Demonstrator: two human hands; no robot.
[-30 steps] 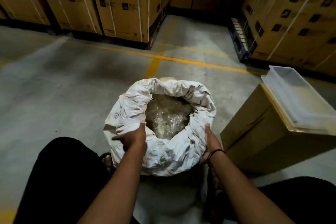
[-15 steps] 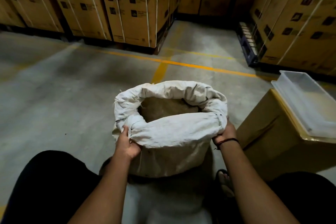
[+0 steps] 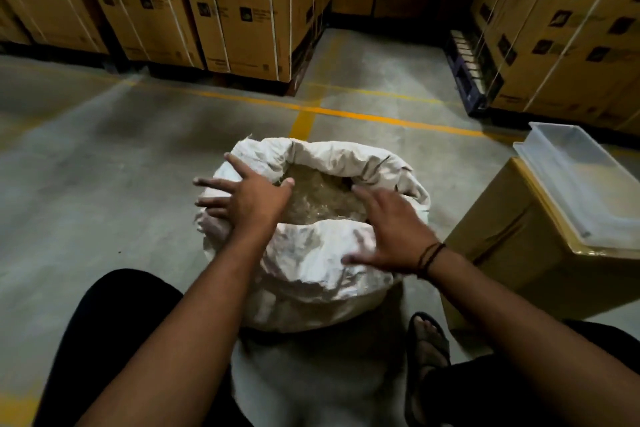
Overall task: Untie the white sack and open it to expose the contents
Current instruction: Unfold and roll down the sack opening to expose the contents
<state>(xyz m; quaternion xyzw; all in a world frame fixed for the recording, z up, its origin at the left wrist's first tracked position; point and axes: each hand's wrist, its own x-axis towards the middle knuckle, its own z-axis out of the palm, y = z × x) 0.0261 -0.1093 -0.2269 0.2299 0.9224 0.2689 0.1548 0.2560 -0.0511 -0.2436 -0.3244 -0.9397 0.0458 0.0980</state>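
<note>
On the near side of the white sack (image 3: 311, 263) are two knees in black. One foot (image 3: 427, 340) in a dark sandal shows by the sack's near right side.

The one sack stands on the grey floor (image 3: 104, 184) between the knees. Its top is open and rolled down into a fat rim. Inside sits a pale, shiny heap (image 3: 318, 198).

Two hands are at the sack. The left hand (image 3: 254, 199) lies on the sack's left rim. Its fingers are straight and spread wide apart, and the thumb points at the heap. The right hand (image 3: 391, 236) is over the sack's near right rim. Its fingers are straight and apart too, with the tips at the edge of the opening. It is blurry, so I cannot tell how hard it presses. A dark band (image 3: 431, 258) goes round the right wrist.

Just right of the sack stands one brown box (image 3: 519, 253). One clear plastic tray (image 3: 581, 184) lies on top of it.

Past the sack, a long yellow line (image 3: 381, 118) runs across the floor, and a short one meets it.

Far behind the sack stand tall stacks of brown boxes (image 3: 242, 10) with white straps. They have dark printed squares and small print, too blurry to read. Some are cut off, so I cannot count them all.
</note>
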